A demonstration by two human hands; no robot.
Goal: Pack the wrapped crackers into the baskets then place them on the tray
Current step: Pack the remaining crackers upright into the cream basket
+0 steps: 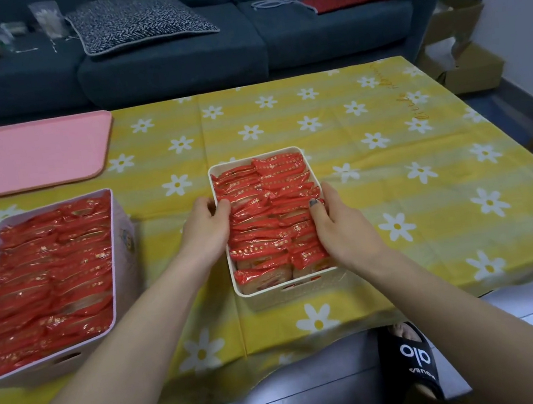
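A white basket (pixel 291 295) full of red wrapped crackers (pixel 269 208) stands in the middle of the table. My left hand (pixel 206 230) grips its left rim, thumb over the edge onto the crackers. My right hand (pixel 339 226) grips its right rim, thumb lying on the wrappers. A larger pale pink basket (pixel 119 255), also packed with red wrapped crackers (pixel 44 271), sits at the left. The pink tray (pixel 25 155) lies bare at the far left of the table.
A yellow tablecloth with white daisies (pixel 387 152) covers the low table. Behind it is a dark blue sofa (pixel 171 58) with cushions and small items. Cardboard boxes (pixel 462 54) stand on the floor at the right. My slippered feet (pixel 414 358) are under the near edge.
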